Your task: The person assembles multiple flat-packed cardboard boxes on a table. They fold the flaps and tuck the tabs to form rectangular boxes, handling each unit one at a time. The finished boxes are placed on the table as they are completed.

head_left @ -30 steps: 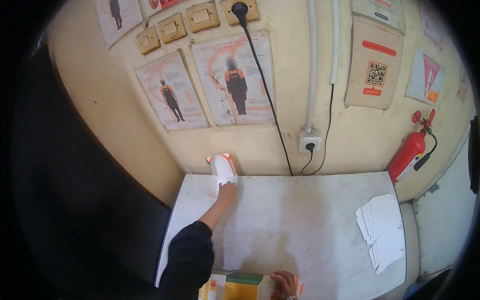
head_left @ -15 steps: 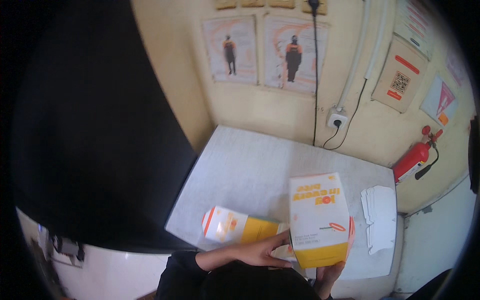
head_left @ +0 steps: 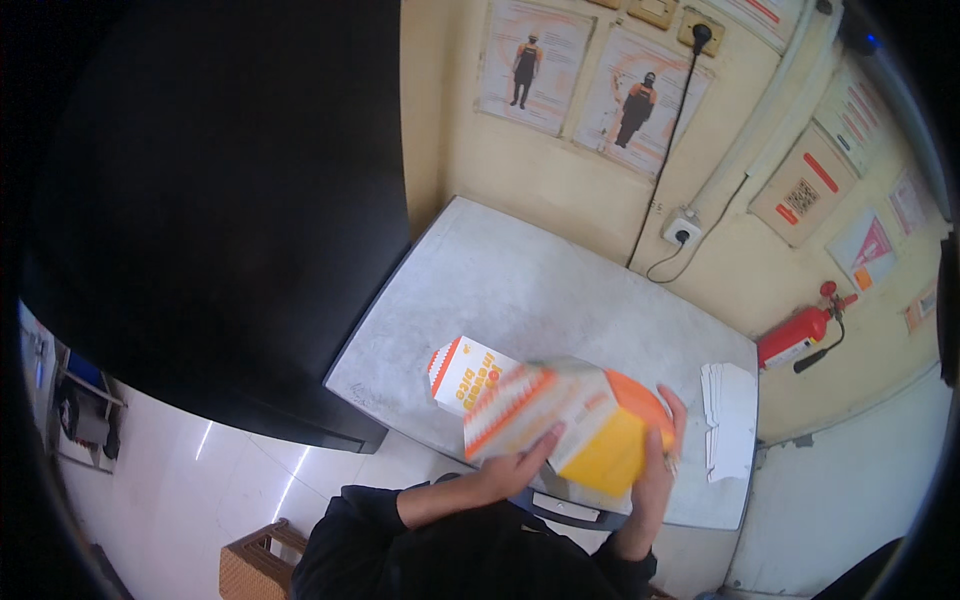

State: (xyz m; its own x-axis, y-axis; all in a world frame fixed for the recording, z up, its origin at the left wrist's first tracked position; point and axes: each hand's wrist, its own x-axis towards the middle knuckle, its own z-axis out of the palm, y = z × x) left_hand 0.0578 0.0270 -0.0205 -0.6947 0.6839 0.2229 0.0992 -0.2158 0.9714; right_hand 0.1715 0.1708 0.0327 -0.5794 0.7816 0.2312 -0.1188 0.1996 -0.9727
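Note:
A white, yellow and orange cardboard food box (head_left: 570,420) is held between my two hands over the near part of the table, smeared by motion. My left hand (head_left: 515,472) grips its near edge, thumb on top and the other fingers hidden beneath. Around the yellow end on the right, my right hand (head_left: 657,465) has its thumb and fingers wrapped. Just behind and left of this box, partly covered by it, another similar printed carton (head_left: 450,375) lies on the table.
The grey-white table (head_left: 540,270) stands against the wall. On its right side lies a stack of flat white cut cardboard (head_left: 730,420). A red fire extinguisher (head_left: 795,335) hangs by the wall. A black panel (head_left: 220,220) rises at left, and a brown woven stool (head_left: 258,562) stands below.
The box has turned from upright to lying sideways, its yellow end now to the right. My right hand has come up round that end. The view has shifted and tilted.

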